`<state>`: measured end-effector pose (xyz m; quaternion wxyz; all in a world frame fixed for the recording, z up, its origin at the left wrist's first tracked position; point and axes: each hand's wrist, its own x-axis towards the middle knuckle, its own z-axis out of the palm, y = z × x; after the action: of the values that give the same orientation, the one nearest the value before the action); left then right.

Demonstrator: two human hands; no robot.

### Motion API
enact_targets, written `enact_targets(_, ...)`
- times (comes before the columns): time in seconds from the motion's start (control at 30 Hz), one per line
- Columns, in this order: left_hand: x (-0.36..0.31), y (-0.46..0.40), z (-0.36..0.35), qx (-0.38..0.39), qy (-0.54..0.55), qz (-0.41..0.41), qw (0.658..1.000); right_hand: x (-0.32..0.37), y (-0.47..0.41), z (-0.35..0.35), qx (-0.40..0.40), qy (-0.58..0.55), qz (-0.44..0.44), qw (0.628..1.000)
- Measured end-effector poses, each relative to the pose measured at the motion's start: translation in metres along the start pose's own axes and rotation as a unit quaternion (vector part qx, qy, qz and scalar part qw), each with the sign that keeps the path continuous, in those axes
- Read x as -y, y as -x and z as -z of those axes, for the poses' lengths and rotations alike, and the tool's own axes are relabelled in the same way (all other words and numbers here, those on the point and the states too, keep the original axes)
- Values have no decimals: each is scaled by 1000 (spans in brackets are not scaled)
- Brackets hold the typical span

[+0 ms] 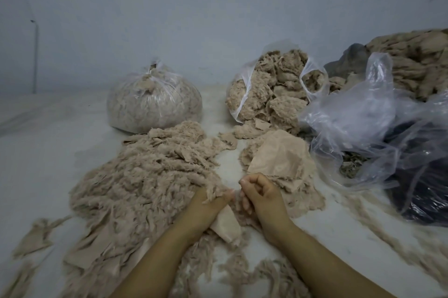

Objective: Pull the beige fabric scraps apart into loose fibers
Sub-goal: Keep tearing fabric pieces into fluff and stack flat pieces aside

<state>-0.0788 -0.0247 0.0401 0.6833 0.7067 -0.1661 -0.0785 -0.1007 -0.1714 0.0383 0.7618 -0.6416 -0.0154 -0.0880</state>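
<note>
1. The left hand's [209,203] fingertips are buried under tufts of loose fibers [135,176], so its exact hold is hard to make out; its fingers look curled round a beige scrap [226,223] that hangs below the palm.
2. The right hand [260,192] is blurred at the fingers, which are curled into a loose fist; fibers sit beneath them, but whether it pinches any cannot be told.
3. Both forearms rise from the bottom edge and nearly meet.
4. Whole scraps [278,154] lie just beyond the right hand.
5. A tied bag [155,103] and an open bag [274,89] stand by the wall; clear plastic [358,113] is cut off on the right.
</note>
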Motion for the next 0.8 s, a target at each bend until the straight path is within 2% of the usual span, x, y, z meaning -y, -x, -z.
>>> enact_targets(0.07,-2,0,0,-18,-12,8,1000,1,-1,1,24,-2,-29,999)
enact_targets(0.17,-4,-1,-2,-43,-8,1,999,-2,2,1,102,46,-60,992)
enact_targets(0.27,-4,-5,-2,-129,2,13,992,-4,1,3,95,53,-64,992)
enact_targets(0.33,-4,-6,-2,-146,25,26,989,-3,0,3,99,55,-66,991)
enact_targets(0.47,-8,-5,-4,-140,57,19,988,-3,3,2,139,97,-64,984)
enact_targets(0.57,-7,-3,-3,-129,56,10,990,-5,1,2,88,75,-38,993)
enact_targets(0.67,-6,1,2,34,9,10,999,-7,-2,2,63,52,-25,996)
enact_targets(0.7,-6,3,2,65,3,7,998,-8,-2,1,58,60,-19,996)
enact_targets(0.73,-6,3,1,61,-1,10,998,-8,-2,1,47,64,-13,997)
enact_targets(0.8,-5,-1,-1,-22,-14,27,999,-8,-3,1,17,68,1,998)
